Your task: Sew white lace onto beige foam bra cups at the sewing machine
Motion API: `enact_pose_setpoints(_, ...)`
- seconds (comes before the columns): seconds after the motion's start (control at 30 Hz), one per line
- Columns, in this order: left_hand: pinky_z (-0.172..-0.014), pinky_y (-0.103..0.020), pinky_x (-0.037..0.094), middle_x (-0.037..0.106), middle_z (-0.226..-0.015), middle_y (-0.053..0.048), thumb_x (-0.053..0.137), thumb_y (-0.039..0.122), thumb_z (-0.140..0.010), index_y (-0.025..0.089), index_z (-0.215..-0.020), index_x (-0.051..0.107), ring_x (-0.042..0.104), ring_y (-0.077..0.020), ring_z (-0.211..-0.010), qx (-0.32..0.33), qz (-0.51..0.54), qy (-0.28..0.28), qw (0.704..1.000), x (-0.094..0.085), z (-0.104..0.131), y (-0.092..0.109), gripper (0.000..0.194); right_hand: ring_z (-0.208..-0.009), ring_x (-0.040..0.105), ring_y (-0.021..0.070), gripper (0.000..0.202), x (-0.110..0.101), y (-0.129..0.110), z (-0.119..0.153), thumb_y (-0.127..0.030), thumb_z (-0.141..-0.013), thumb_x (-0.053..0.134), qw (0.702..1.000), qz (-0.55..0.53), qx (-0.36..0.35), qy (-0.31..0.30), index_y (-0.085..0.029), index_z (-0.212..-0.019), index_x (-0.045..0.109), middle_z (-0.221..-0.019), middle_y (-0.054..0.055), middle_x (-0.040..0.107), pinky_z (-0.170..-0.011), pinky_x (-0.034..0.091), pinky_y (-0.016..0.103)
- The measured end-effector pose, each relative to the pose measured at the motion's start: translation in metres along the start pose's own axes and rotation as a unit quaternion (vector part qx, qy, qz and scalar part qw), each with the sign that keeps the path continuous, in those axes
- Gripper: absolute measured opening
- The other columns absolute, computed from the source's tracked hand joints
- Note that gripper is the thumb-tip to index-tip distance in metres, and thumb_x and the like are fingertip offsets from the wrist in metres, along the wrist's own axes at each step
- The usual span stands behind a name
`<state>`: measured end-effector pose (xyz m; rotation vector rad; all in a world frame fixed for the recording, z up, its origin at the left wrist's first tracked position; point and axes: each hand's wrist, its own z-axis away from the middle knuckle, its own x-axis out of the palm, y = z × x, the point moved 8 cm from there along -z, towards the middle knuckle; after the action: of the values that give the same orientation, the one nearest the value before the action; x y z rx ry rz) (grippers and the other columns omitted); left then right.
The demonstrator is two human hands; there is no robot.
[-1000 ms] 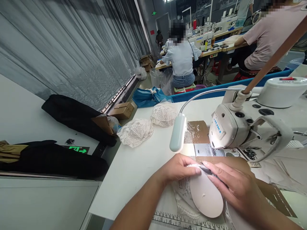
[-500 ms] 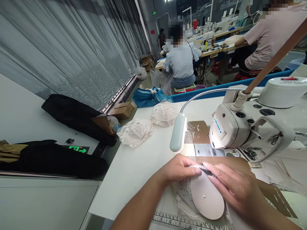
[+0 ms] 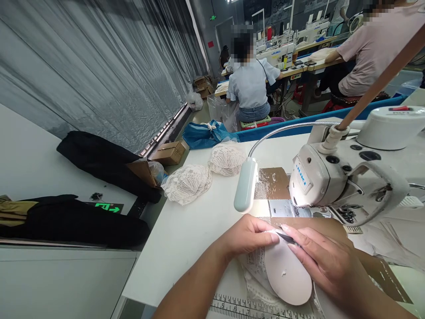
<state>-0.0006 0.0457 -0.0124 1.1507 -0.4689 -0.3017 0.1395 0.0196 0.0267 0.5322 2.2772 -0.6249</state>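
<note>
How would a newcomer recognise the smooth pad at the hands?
Find the white sewing machine on the right. On its near side is the pale pad, its upper end between left hand and right hand. A white scrap on its smooth, rounded surface sets it apart from the lacy fabric alongside.

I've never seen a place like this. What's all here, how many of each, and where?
Oval pad: one, pale pinkish-white, under the hands
Dark tool: one, dark, in the right fingers
Lace pieces: two, off-white, table's far left
Sewing machine: one nearby, white, table's right; several more behind
Lamp: one, pale green, left of the machine
Table: one nearby, white, centre
Blue bundle: one, blue, past the lace
Boxes: several, brown, left of the table and beyond
Curtain: silvery grey, upper left
People: at least three, tops include blue and pink, background
Left hand: one, bare, pinching the pad's upper edge
Right hand: one, bare, opposite
</note>
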Motion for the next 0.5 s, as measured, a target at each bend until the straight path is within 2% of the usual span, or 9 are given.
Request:
enact_pose_setpoints(0.23,-0.068,-0.021,0.039,0.062,-0.071,-0.001,0.071,0.031,-0.082,0.011,-0.083,0.075,0.052,-0.0098,-0.069,-0.002,0.016,-0.020,1.000,0.005,-0.003,-0.004,0.021,-0.076,0.067,0.0177,0.035,0.003,-0.002,-0.002,-0.013,-0.094,0.051,1.000,0.010,-0.008,0.005,-0.015,-0.128,0.053,-0.094,0.008,0.071,-0.061,0.049,0.029)
enact_pose_setpoints(0.4,-0.060,-0.020,0.036,0.056,-0.063,0.001,0.072,0.034,-0.081,0.010,-0.072,0.071,0.046,-0.0082,-0.061,-0.011,0.002,-0.017,1.000,0.004,-0.005,-0.008,0.026,-0.081,0.069,0.0193,0.035,0.008,-0.002,-0.002,-0.008,-0.092,0.049,1.000,-0.010,-0.011,-0.011,-0.013,-0.126,0.055,-0.096,0.009,0.072,-0.063,0.053,0.029)
enact_pose_setpoints(0.5,-0.063,-0.021,0.039,0.060,-0.066,-0.001,0.071,0.035,-0.081,0.010,-0.078,0.073,0.050,-0.0095,-0.063,-0.013,0.018,-0.017,1.000,0.005,-0.004,-0.008,0.025,-0.075,0.070,0.0182,0.033,0.009,0.003,-0.004,-0.011,-0.093,0.046,0.999,-0.026,0.010,-0.021,-0.014,-0.123,0.058,-0.093,0.008,0.073,-0.061,0.055,0.028)
